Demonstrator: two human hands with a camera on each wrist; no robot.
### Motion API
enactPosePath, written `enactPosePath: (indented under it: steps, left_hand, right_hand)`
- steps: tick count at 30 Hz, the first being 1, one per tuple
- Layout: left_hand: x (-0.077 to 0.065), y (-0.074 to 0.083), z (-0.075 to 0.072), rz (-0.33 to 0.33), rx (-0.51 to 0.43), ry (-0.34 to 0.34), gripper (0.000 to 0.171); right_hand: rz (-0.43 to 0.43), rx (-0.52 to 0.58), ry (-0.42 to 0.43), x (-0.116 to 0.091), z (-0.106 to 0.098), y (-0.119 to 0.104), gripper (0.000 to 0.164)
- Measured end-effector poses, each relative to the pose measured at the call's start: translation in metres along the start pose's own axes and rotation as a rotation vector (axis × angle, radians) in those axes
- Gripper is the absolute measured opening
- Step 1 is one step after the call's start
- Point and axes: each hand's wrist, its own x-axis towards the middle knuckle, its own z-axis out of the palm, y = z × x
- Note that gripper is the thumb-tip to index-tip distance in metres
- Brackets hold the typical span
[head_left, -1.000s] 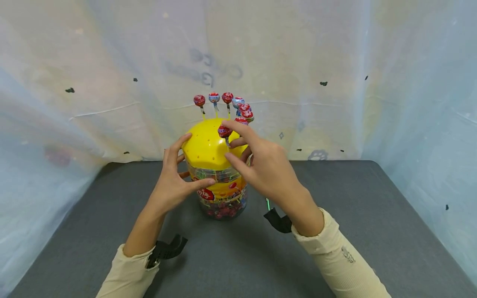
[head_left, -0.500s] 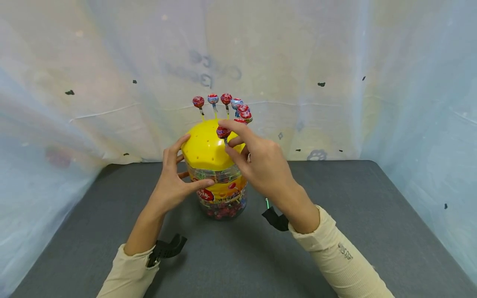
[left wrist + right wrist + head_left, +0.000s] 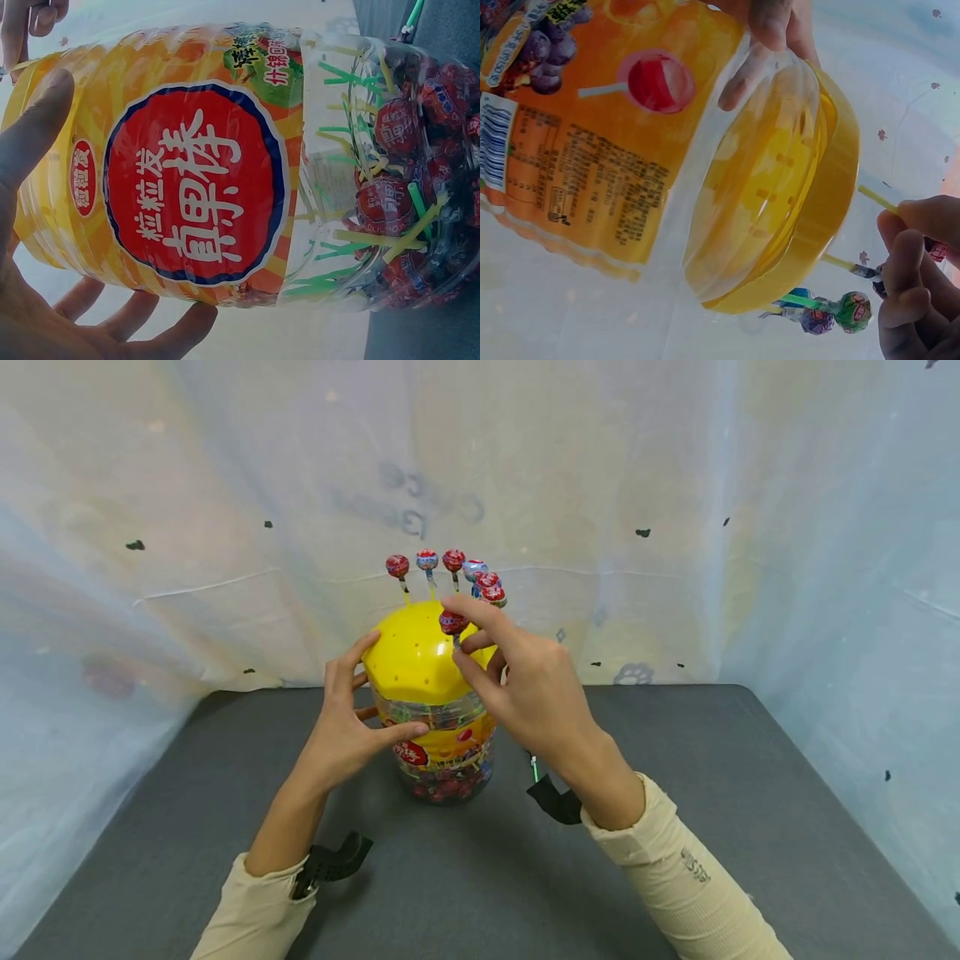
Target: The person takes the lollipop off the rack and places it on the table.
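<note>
A clear plastic candy jar with an orange label and wrapped lollipops inside stands on the table, topped by a domed yellow lid with small holes. My left hand holds its left side, thumb across the front and fingers round the back. Between thumb and fingers my right hand pinches a red-wrapped lollipop over the lid's right side. Its yellow stick points at the lid, the tip just short of it in the right wrist view. Several lollipops stand upright along the lid's back and right edge.
The jar rests on a dark grey table. Behind it hangs a pale translucent curtain, which also closes in both sides. Black camera mounts are strapped at both wrists.
My right thumb has closed in on the lollipop's stick, and the lollipop has shifted slightly up and right over the lid. My left hand keeps its place on the jar.
</note>
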Motion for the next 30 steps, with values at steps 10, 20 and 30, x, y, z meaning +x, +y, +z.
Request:
enactPosePath:
  steps: [10, 20, 30]
  left_hand:
    - [0.000, 0.001, 0.003, -0.006, -0.005, 0.006, 0.107]
    - [0.004, 0.004, 0.003, -0.015, -0.015, 0.001, 0.107]
    - [0.004, 0.006, 0.000, -0.030, -0.005, 0.003, 0.105]
  right_hand:
    - [0.053, 0.003, -0.018, -0.016, -0.011, 0.009, 0.054]
    - [0.118, -0.027, -0.012, -0.043, -0.025, 0.023, 0.055]
    - [0.167, -0.041, -0.077, -0.070, -0.022, 0.044, 0.056]
